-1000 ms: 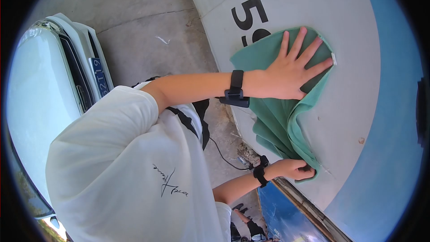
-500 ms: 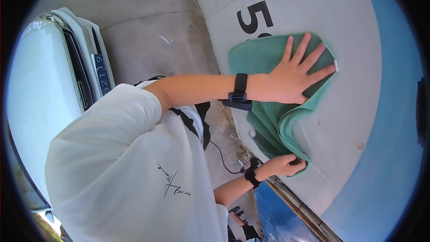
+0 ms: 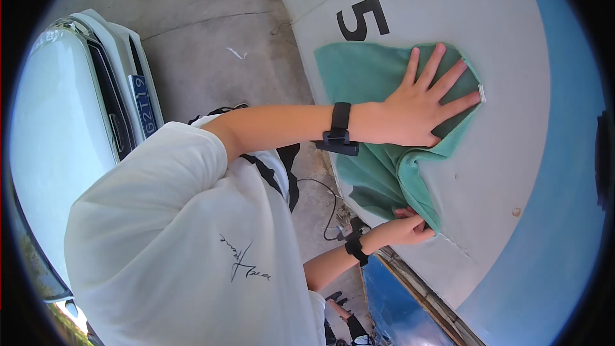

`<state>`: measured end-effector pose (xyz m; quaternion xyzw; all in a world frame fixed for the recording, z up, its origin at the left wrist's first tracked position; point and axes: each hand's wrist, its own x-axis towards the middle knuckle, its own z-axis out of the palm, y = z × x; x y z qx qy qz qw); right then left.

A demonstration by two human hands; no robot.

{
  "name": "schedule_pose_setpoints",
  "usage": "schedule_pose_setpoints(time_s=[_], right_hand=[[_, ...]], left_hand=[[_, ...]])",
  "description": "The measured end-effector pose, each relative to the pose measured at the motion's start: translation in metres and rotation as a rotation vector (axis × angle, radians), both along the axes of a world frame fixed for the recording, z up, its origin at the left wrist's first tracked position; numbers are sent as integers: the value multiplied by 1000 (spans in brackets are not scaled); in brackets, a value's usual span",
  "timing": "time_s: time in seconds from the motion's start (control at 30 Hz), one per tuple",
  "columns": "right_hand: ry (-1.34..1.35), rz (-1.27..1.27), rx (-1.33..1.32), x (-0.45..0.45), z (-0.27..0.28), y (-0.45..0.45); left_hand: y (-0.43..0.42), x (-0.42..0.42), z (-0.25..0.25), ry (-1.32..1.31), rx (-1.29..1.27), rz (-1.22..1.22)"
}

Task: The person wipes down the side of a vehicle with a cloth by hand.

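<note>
A green cloth [image 3: 359, 74] lies spread over a pale wall panel [image 3: 493, 173], its upper part smooth and its lower part in loose folds. My left hand [image 3: 419, 106] is flat on it with fingers spread, pressing it against the panel. One fingertip reaches a small white tag [image 3: 482, 93] at the cloth's edge. Lower down, my right hand [image 3: 410, 227] has its fingers closed around the cloth's bottom corner; some fingers are behind the fabric. Black straps circle both wrists, and the upper one carries a small black box [image 3: 337, 144].
Black digits [image 3: 363, 19] are printed on the panel above the cloth. A blue band [image 3: 567, 90] borders it at right. At left stands a white car [image 3: 64, 109] with a blue plate. A thin black cable [image 3: 334, 208] hangs near the concrete floor [image 3: 205, 51].
My right hand has shifted slightly up with the cloth corner. The cloth's upper left corner now stretches further left, covering more beneath the digits. My left hand has stayed almost in place.
</note>
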<state>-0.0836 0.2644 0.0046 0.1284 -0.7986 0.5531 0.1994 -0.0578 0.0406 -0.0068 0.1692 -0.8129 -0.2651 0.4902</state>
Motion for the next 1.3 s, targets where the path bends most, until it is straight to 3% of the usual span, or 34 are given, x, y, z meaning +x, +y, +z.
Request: schedule_pose_setpoints(time_s=[0.03, 0.23, 0.33, 0.47, 0.7, 0.8, 0.83, 0.93, 0.97, 1.07, 1.23, 1.3], right_hand=[[-40, 36, -48, 3, 6, 0], [290, 138, -351, -22, 58, 33], [406, 110, -462, -21, 64, 23], [470, 51, -414, -12, 29, -1], [245, -4, -549, 4, 52, -11], [-26, 370, -614, -14, 53, 33], [-165, 289, -602, -15, 53, 39], [-661, 803, -527, -19, 55, 47], [-696, 811, -520, -21, 53, 43], [-597, 721, -577, -19, 50, 38], [-441, 819, -1030, -30, 61, 44], [-338, 821, -954, -38, 80, 51]], left_hand=[[1, 0, -1, 11, -3, 7], [1, 4, 2, -6, -1, -2], [2, 1, 0, 61, 22, -7], [1, 0, 1, 40, 25, -4], [3, -5, -4, 39, 39, 10], [-1, -5, -8, 15, 33, -5], [-1, -4, -9, 2, 29, -16], [2, -7, -6, 41, 24, 32], [2, -8, -6, 35, 17, 28], [2, -4, -3, 19, 3, 21], [1, 5, -3, 21, 18, -14], [1, 4, -2, 40, 26, -22]])
